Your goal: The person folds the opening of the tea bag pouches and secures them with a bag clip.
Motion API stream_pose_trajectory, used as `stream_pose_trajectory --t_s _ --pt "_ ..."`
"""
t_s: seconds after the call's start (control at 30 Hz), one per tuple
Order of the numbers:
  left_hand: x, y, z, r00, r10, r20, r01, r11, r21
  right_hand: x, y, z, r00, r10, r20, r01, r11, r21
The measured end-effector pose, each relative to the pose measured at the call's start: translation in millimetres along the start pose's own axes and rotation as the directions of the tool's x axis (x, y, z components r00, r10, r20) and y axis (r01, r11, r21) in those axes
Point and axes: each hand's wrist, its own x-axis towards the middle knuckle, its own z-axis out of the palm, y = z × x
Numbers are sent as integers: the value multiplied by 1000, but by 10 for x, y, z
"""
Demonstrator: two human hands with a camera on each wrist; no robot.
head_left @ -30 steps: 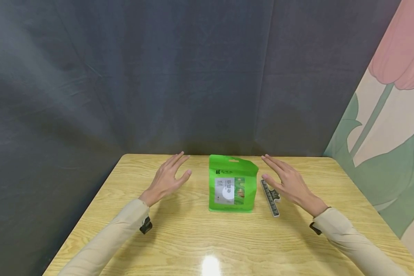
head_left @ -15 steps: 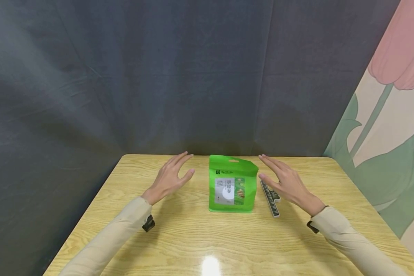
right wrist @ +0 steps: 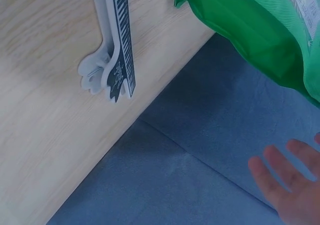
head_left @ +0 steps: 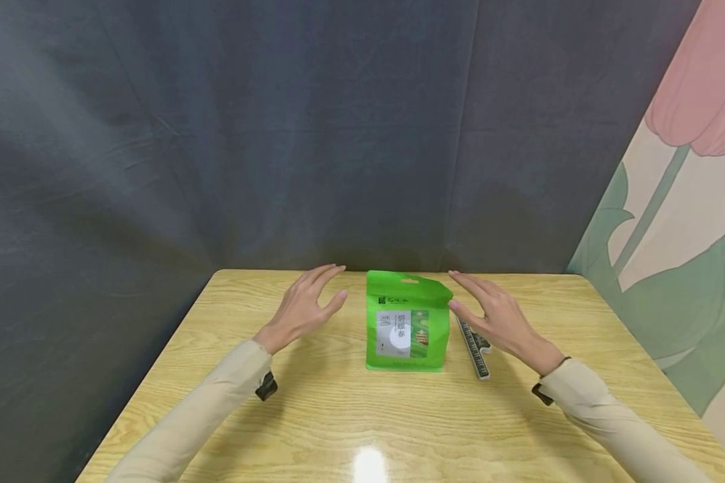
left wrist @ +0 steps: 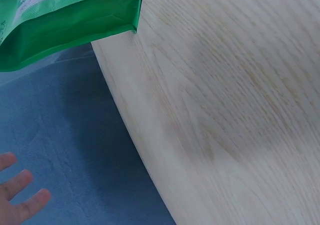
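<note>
A bright green tea pouch [head_left: 438,335] stands upright at the middle of the table, its label facing me. My left hand [head_left: 302,303] hovers to its left with straight fingers and a gap to the pouch. On the other side my right hand [head_left: 506,324] holds nothing; its thumb tip lies at the pouch's right edge, and I cannot tell whether they touch. Beneath the right hand lies a black and white clip [head_left: 474,350] with a piano-key pattern, partly covered by that hand. The right wrist view shows the clip [right wrist: 120,50] with two long arms.
The wooden table [head_left: 350,416] ends at a dark curtain [head_left: 350,147] behind the pouch. To the right is a wall [head_left: 689,268] painted with a pink tulip. A dark device [head_left: 266,386] is worn at the left wrist.
My left hand has moved a little to the right and my right hand a little to the left, both closer to the pouch. The pouch and the clip have stayed still.
</note>
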Motion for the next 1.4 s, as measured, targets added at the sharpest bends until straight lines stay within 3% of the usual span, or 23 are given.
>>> stream_pose_trajectory --t_s 1.0,1.4 --pt "239 217 38 995 88 -52 -89 996 -14 148 -106 61 994 -83 -68 88 994 64" --pt "252 313 80 988 130 -78 -131 991 -12 132 -106 103 984 -123 -132 131 990 52"
